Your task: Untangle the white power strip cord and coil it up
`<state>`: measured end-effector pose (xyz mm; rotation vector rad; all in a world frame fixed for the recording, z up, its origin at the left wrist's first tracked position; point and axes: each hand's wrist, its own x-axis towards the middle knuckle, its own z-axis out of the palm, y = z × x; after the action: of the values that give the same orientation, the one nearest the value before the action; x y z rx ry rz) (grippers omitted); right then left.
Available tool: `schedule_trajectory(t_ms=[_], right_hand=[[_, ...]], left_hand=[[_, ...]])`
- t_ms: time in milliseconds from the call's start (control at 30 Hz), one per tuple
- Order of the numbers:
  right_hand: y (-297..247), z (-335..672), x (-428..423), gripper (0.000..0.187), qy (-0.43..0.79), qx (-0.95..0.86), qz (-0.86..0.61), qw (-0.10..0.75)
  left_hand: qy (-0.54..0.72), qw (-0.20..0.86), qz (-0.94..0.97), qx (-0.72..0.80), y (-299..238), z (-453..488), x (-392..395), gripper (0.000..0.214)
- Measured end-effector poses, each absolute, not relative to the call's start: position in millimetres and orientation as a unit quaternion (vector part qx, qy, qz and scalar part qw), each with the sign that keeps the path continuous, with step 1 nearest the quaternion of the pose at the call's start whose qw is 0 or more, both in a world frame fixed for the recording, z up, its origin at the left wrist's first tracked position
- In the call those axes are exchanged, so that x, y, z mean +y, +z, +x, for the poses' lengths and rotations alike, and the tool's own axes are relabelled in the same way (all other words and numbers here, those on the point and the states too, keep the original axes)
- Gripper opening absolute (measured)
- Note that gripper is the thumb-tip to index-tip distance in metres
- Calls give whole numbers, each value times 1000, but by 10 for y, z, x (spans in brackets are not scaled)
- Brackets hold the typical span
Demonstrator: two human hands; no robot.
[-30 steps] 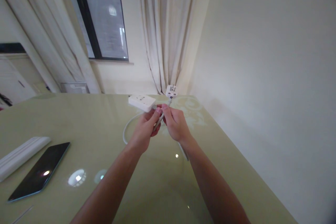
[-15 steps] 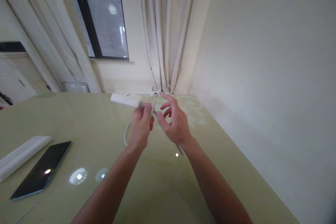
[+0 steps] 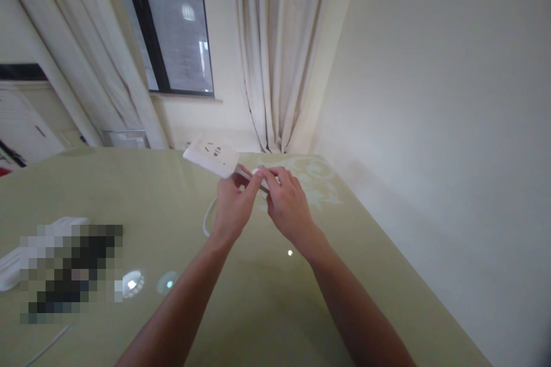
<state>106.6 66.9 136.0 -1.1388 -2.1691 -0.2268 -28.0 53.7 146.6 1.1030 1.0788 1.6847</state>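
Note:
A white power strip with sockets on its top face tilts above the far part of the table, its near end beside my left fingers. From that end a grey cord runs between my hands. My left hand is closed on the cord close to the strip, thumb pointing up and right. Fingers bent, my right hand pinches the cord just to the right, its fingertips meeting my left thumb. Part of a white piece shows behind the fingertips; the plug cannot be made out. A white cord loop hangs left of my left hand.
On the green tabletop, a long white object and a blurred-out dark flat object lie at the left. A thin white cable lies near the front left. A wall borders the right side; curtains hang behind.
My hands have come together, and my right fingers have closed in on the cord. The upright plug has dropped out of sight behind my fingers. The power strip has tilted, showing more of its sockets.

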Motion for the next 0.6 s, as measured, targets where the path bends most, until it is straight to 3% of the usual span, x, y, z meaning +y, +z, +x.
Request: schedule_trajectory(t_ms=[133,300,400,600], right_hand=[[1436,1155,693,28,-79,-867,-395,293],[1522,1226,655,19,-9,-918,-288,272],[1544,1228,616,15,-45,-924,-258,278],[1571,1289,554,31,-145,-908,-180,349]], left_hand=[[668,301,517,443,1518,-448,511,33],[602,432,509,438,1545,-648,460,41],[584,493,490,419,1555,-729,466,42],[573,599,414,375,1628,-893,502,40]])
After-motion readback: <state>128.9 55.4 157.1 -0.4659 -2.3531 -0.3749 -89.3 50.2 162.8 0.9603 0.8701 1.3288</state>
